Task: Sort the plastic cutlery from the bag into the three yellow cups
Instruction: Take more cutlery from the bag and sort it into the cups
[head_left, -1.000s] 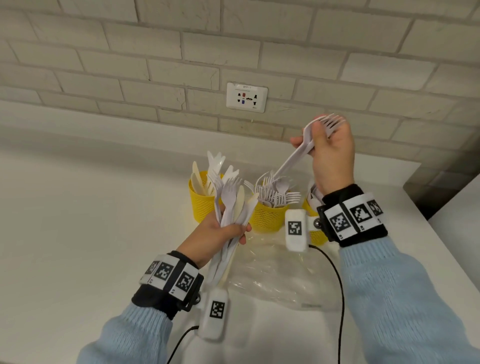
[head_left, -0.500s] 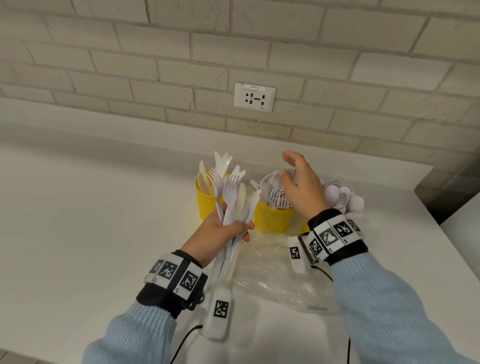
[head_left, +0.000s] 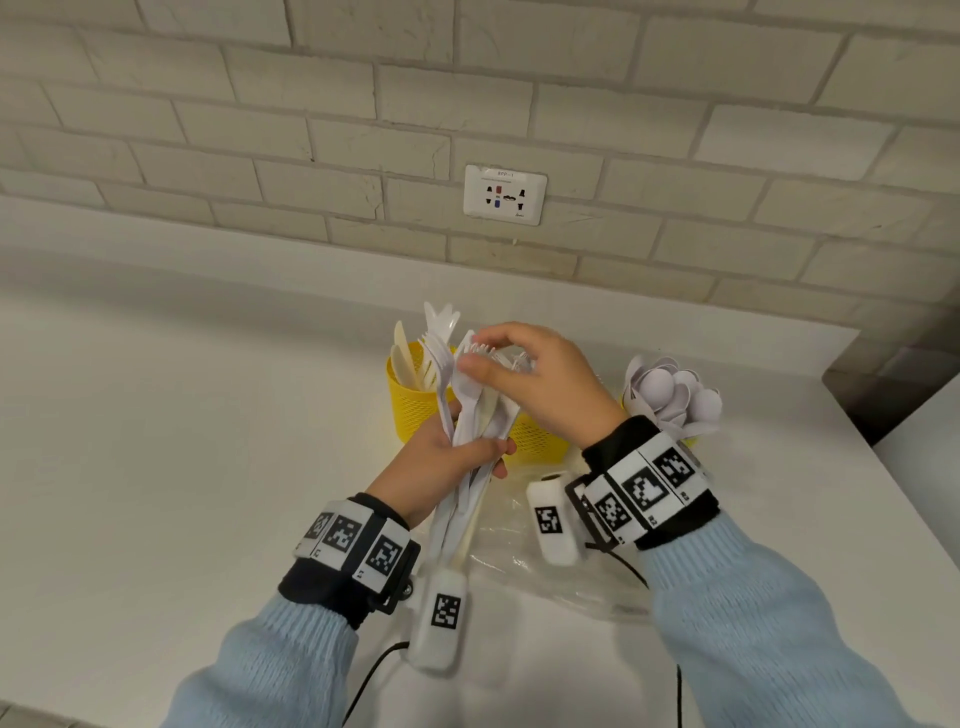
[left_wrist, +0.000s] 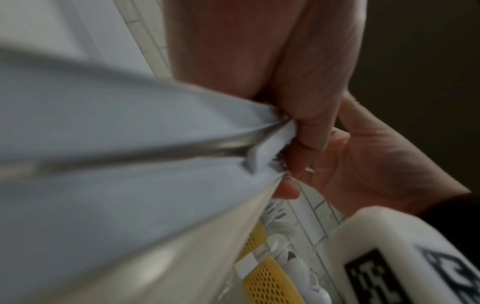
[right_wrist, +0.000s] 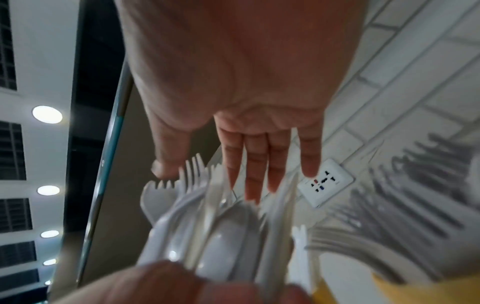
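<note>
Two hands sorting white plastic cutlery at three yellow cups on a white counter.

The left hand (head_left: 447, 462) has its fingers wrapped round a bundle of cutlery (head_left: 470, 431), held upright just in front of the middle cup (head_left: 535, 441); the right hand (head_left: 540, 384) reaches over that cup with fingers nearly straight, tips touching the bundle's fork tines — gripping nothing; left of the middle cup, the left cup (head_left: 410, 410) holds knives and forks; to its right, the right cup (head_left: 688, 440) — mostly hidden — brims with spoons (head_left: 675, 395); the clear bag (head_left: 519, 540) lies flat in front of the middle cup.
</note>
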